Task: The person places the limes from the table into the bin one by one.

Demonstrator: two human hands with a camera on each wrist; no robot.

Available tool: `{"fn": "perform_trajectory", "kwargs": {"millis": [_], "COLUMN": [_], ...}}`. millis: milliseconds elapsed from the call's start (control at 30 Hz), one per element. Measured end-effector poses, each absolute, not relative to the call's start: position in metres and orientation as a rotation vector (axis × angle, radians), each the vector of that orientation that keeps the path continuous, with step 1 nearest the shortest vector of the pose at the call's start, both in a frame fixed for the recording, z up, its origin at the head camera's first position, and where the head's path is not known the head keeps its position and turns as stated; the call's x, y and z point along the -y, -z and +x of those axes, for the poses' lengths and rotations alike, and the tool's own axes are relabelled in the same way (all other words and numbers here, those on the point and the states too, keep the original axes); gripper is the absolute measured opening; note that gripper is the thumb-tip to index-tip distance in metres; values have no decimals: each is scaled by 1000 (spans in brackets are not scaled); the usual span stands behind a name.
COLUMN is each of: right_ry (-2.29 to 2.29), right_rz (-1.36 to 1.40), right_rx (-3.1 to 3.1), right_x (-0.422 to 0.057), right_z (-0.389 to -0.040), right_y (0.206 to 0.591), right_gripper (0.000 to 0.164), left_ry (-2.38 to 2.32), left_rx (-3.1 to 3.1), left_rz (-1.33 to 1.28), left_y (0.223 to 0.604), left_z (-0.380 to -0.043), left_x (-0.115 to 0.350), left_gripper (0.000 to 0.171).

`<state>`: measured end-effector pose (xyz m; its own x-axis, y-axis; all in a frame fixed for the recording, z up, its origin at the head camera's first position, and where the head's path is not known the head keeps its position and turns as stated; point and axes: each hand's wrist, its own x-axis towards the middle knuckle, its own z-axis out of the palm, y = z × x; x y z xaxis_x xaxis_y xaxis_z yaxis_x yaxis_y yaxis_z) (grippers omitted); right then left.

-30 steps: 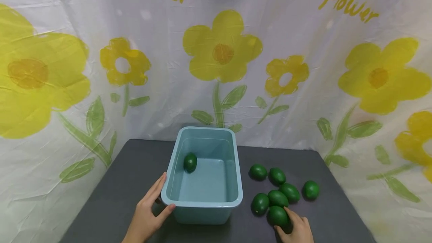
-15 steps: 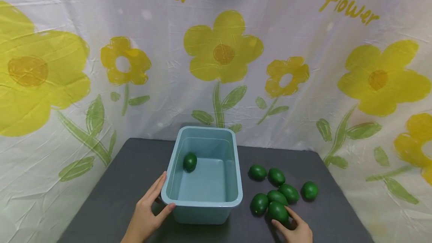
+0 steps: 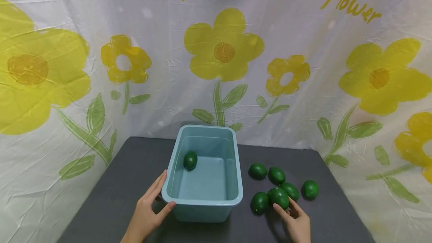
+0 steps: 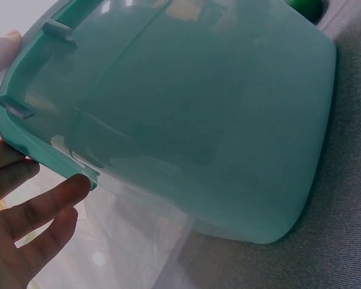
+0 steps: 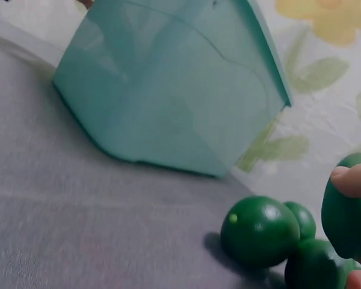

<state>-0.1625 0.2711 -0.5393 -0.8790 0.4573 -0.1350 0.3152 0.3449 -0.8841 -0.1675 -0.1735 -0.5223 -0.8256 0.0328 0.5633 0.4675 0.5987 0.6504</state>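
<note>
A light blue plastic bin (image 3: 202, 202) stands in the middle of the table. My left hand (image 3: 146, 211) holds its near left corner, thumb at the front rim and fingers along the left side; in the left wrist view the fingertips (image 4: 78, 185) touch under the lip. One green lime (image 3: 190, 160) lies inside the bin. To the right, my right hand (image 3: 297, 222) grips another lime (image 3: 279, 198) between thumb and fingers. The right wrist view shows that held lime (image 5: 348, 211) raised over the others. In the head view it partly hides a lime beneath.
Right of the bin several limes lie loose: one at the near left (image 3: 260, 202), two behind (image 3: 258, 171), one beside the held lime (image 3: 290, 190) and one farther right (image 3: 309, 189). A flower-printed cloth (image 3: 162, 96) closes off the back and sides of the dark table (image 3: 111, 198).
My right hand has lifted the nearest lime off the table and moved it slightly away from me, over the group. My left hand and the bin have stayed still.
</note>
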Motion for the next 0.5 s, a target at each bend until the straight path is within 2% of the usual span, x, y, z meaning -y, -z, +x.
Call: {"fn": "perform_trajectory", "kwargs": {"millis": [500], "right_ry": [-1761], "right_rz": [-536], "right_rx": [2249], "right_x": [-223], "right_z": [-187], "right_y": [510], "right_gripper": [79], "left_ry": [1148], "left_rx": [2310], "left_rz": [-401], "left_y": [523], "left_z": [-167], "left_x": [173], "left_gripper": [85]}}
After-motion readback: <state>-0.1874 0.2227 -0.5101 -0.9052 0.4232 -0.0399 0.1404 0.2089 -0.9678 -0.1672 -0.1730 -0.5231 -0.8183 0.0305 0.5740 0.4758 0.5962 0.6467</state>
